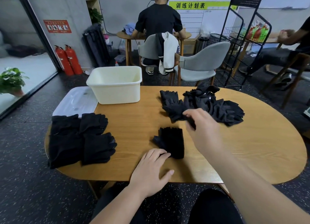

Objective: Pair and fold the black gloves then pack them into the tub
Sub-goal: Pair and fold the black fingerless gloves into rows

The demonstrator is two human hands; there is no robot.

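Observation:
One black glove (171, 140) lies flat in the middle of the wooden table (137, 123). My left hand (151, 170) rests with straight fingers on its near cuff. A loose heap of black gloves (218, 104) sits at the back right. My right hand (201, 123) pinches a black glove (176, 113) at the heap's near edge. Several folded glove pairs (80, 138) lie in stacks on the table's left side. The cream tub (115, 84) stands at the back left and looks empty.
A clear plastic lid (75, 101) lies beside the tub, overhanging the table's left edge. Two grey chairs (201, 63) stand behind the table, one with a person seated. Another person sits at the far right. A black wire rack (243, 39) stands at the back right.

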